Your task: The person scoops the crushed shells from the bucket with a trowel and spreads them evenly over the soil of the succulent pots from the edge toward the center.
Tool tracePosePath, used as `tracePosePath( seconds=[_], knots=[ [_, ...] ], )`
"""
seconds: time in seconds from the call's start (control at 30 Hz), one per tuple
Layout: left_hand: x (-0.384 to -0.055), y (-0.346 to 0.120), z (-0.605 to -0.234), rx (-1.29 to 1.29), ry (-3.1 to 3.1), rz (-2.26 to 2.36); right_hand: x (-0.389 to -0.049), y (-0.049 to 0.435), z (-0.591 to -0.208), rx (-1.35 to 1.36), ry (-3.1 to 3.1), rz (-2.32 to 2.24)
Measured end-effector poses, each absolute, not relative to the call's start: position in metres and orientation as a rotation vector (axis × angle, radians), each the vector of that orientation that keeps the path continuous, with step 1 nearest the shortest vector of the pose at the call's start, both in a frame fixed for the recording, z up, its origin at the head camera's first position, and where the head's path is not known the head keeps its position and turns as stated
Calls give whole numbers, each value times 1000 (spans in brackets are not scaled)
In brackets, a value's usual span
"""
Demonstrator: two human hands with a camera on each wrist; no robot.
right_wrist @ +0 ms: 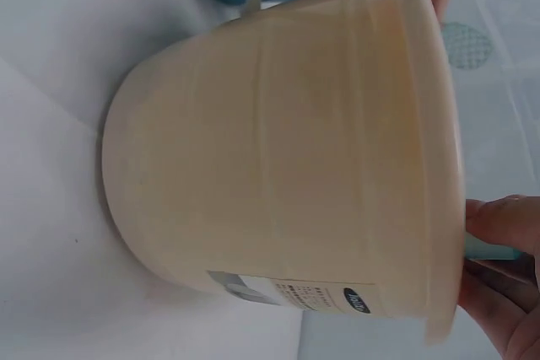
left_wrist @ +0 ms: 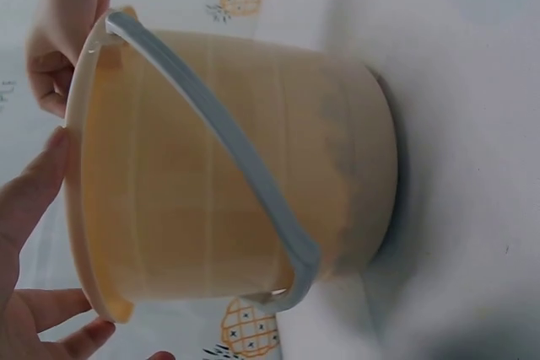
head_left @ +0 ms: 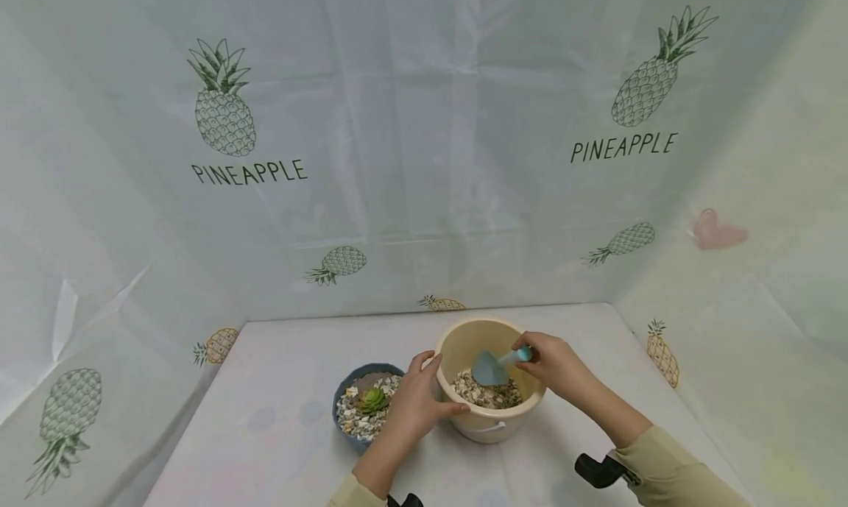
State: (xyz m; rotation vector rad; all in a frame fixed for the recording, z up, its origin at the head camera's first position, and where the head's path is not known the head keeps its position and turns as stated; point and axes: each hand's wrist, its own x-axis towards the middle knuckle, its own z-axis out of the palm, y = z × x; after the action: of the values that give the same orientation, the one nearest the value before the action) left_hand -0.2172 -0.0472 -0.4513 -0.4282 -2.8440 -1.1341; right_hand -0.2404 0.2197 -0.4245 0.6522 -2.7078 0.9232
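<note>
A cream bucket stands upright on the table, with small pale and brown stones in its bottom. My left hand grips its rim from the left, thumb at the front and fingers farther back; the left wrist view shows the thumb and fingertips on the rim. Inside the bucket's mouth, my right hand holds a small blue shovel by its light handle, the blade tilted down at the stones. In the right wrist view the bucket wall hides the blade; only a bit of handle shows.
Left of the bucket, partly behind my left forearm, sits a blue bowl with a green succulent among stones. The bucket's grey handle hangs down its side. A pineapple-print sheet walls the table at the back and sides.
</note>
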Motion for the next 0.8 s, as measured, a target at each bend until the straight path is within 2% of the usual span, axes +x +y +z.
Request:
tracePosePath(
  seconds=[0.37,0.8],
  knots=[
    [-220,-51,-456,-430,-2834,-1141,-233,217,-429,794,-2712,961],
    [-219,-51,-455,-427,-2826,-1155,-234,216,-434,901,-2694,1257]
  ],
)
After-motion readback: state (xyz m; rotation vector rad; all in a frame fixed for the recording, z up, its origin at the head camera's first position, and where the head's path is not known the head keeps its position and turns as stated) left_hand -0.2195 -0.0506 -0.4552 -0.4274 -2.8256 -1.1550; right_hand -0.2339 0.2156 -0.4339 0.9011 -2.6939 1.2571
